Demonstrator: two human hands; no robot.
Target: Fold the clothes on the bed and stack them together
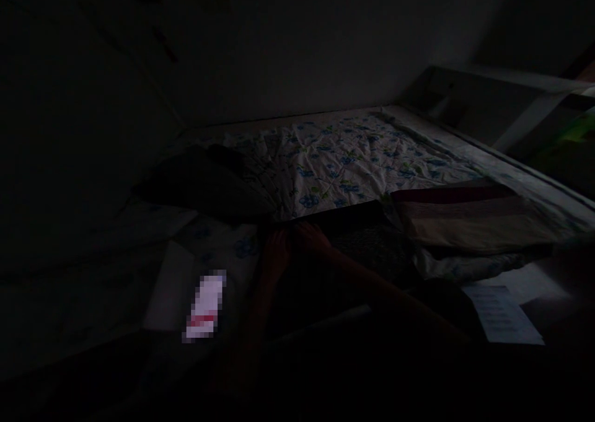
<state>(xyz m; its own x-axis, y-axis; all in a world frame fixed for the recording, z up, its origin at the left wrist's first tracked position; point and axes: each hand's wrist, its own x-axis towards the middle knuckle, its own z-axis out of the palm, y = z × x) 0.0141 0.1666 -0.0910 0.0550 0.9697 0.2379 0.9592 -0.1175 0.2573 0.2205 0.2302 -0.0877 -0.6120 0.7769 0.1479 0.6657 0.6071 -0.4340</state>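
The room is very dark. My left hand point(277, 248) and my right hand point(310, 236) lie side by side on the near edge of a dark cloth point(357, 236) on the bed. Both touch or hold its edge; the gloom hides the fingers. Behind them spreads a white bedsheet with blue flowers point(344, 155). A dark bundle of fabric point(209, 186) lies to the left of my hands. To the right sits a folded stack of brownish and maroon cloth point(469, 217).
A lit, blurred white and red rectangle point(204, 307) lies near left on the bed. A white sheet of paper point(504, 316) rests at the near right. A pale headboard or shelf point(502, 100) stands at the far right. Dark walls close the back and left.
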